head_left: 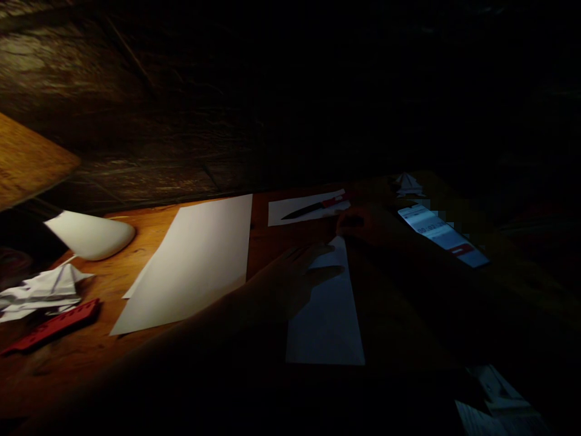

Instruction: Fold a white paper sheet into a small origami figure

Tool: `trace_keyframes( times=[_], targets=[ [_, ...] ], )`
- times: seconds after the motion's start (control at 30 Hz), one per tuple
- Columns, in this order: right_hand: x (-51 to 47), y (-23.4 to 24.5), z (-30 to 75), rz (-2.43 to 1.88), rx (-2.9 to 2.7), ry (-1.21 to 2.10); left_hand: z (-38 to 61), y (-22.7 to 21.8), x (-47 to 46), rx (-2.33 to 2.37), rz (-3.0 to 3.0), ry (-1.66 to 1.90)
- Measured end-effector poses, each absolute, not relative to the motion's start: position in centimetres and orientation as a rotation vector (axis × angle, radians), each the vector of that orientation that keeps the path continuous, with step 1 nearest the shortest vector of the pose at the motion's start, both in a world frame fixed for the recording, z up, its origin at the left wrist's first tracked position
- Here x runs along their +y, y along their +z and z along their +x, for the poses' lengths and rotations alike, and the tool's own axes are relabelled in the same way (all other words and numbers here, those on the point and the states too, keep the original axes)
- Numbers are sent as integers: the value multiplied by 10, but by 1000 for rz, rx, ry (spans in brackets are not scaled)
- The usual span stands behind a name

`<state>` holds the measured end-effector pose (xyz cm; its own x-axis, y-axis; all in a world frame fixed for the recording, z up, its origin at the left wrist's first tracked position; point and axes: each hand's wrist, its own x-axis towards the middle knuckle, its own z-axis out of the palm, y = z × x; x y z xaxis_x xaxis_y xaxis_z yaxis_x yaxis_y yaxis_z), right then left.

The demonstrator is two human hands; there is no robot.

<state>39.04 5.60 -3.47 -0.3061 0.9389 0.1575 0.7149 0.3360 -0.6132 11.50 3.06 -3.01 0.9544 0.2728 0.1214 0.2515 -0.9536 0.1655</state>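
**Close work in the half-dark**

Seen from the head camera, the left hand (303, 272) lies open and flat, fingers spread, on a long white paper strip (327, 318) at lower center of the frame. The right hand (363, 224) sits in deep shadow just above the strip's far end, near a small white sheet (299, 212) that carries a red-handled knife (315, 208). It is too dark to tell whether that hand is closed or gripping anything. A lit phone (442, 236) lies to the right, with a small folded paper shape (406, 184) above it and loose papers (497, 399) at lower right. A large white sheet (190, 263) rests on the wooden tabletop (77, 366) left of the hands. Farther left, at the frame's edge, are a white lamp shade (88, 235), a crumpled paper (40, 290) and a red strip (52, 327).
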Motion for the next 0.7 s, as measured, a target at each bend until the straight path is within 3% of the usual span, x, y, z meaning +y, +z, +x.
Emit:
trace_keyframes(
  times=[0.37, 0.53, 0.7],
  targets=[
    [44, -27, 390, -1385, -2071, 824, 109, -29, 31, 487, 2656, 408],
    [37, -25, 376, -1268, -1847, 909, 116, -25, 31, 643, 2033, 764],
    [23, -14, 353, -1204, -1682, 1006, 124, -28, 29, 796, 1431, 762]
  ],
)
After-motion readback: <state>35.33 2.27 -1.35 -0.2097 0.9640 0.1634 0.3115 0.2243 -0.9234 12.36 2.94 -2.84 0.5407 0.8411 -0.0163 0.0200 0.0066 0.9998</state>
